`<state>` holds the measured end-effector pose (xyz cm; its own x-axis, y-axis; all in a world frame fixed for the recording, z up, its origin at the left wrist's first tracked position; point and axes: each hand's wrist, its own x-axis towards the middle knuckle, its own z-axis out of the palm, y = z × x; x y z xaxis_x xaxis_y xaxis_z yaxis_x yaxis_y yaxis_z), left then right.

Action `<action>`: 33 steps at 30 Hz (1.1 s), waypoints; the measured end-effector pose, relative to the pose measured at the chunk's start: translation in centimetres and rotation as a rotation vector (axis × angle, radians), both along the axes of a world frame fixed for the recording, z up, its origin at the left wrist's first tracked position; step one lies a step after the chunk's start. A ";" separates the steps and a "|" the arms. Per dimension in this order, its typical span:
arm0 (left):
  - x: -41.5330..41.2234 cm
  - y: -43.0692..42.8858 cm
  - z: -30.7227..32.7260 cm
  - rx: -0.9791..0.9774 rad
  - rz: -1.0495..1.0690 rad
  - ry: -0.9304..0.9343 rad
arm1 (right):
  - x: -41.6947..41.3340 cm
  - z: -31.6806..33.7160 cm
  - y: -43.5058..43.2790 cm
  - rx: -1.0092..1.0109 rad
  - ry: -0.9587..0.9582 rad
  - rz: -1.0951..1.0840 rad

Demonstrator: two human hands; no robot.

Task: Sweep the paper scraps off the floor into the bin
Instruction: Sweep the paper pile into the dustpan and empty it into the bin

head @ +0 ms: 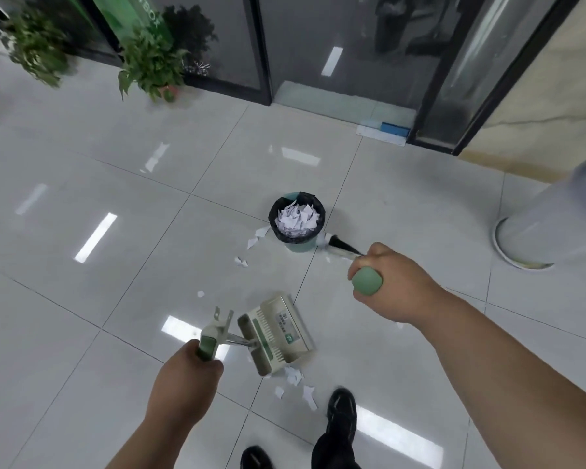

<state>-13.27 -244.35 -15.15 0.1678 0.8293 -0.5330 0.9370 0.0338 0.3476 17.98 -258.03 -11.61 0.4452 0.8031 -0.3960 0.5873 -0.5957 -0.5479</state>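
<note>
Broom and dustpan at work by a full bin.

Open tiled floor spread left of both hands. The bin, heaped with scraps, stood beyond the right hand, which was closed around the broom handle. The left hand gripped the dustpan, its label unreadable. Roughly eight paper scraps lay between hands and bin.

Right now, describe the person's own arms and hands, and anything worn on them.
Both forearms are bare to the frame edge: no sleeves, gloves, watch or rings visible. The left hand and right hand carry no markings. Lower down, dark trousers and black shoes show.
</note>
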 end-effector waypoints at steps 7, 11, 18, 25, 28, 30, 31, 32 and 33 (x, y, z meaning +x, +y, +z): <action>-2.3 0.0 1.9 -0.019 0.001 -0.058 | -0.5 6.4 -0.5 0.157 0.050 -0.211; -2.3 -0.1 2.1 0.001 -0.021 -0.070 | 0.2 7.3 -0.7 0.242 0.056 -0.286; -1.6 -0.9 0.8 -0.015 0.043 -0.054 | 1.2 2.4 1.6 0.202 -0.028 -0.188; -0.3 -1.9 0.1 -0.040 0.092 -0.056 | 1.8 -1.8 4.0 0.228 -0.012 -0.143; 0.0 -1.9 0.0 -0.056 0.124 -0.064 | 2.1 -2.2 4.9 0.249 0.013 -0.111; 0.2 -2.0 0.1 -0.069 0.142 -0.066 | 2.3 -2.4 5.2 0.252 0.032 -0.078; 0.3 -2.1 0.1 -0.077 0.151 -0.072 | 2.4 -2.5 5.3 0.255 0.047 -0.072; 0.4 -2.2 0.1 -0.088 0.163 -0.080 | 2.7 -2.6 5.3 0.259 0.065 -0.073; 0.4 -2.3 0.1 -0.099 0.174 -0.090 | 3.0 -2.8 5.3 0.262 0.078 -0.076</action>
<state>-12.85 -246.70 -15.01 0.0769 0.7946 -0.6023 0.8795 0.2305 0.4163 20.96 -252.72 -14.40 0.4848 0.8478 -0.2149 0.4962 -0.4689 -0.7307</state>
